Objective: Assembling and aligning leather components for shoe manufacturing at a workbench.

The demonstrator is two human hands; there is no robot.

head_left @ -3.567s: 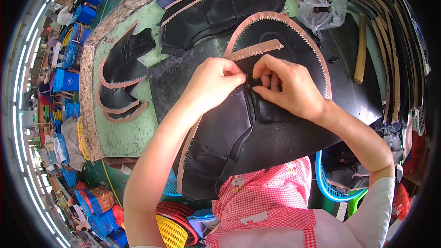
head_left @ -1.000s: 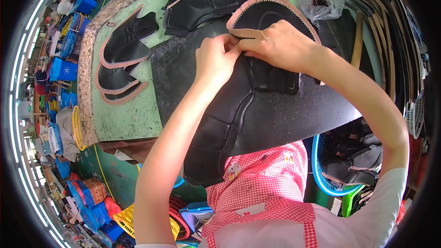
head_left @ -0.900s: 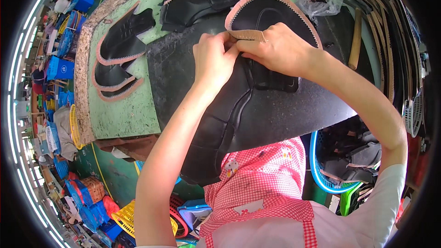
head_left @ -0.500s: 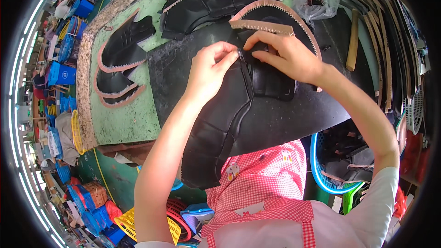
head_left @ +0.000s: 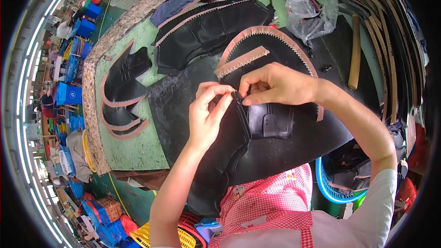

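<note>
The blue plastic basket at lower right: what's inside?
Black, leather-like pieces lie in the blue plastic basket, with a pinkish strip among them. The large black sheet and the person's bare right arm block part of the view; whatever lies beneath the top pieces is hidden.

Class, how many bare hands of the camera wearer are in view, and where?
2. The bare left hand pinches the top end of the long black leather piece; the bare right hand is at that same end, its grip unclear. Neither hand is hidden.
</note>
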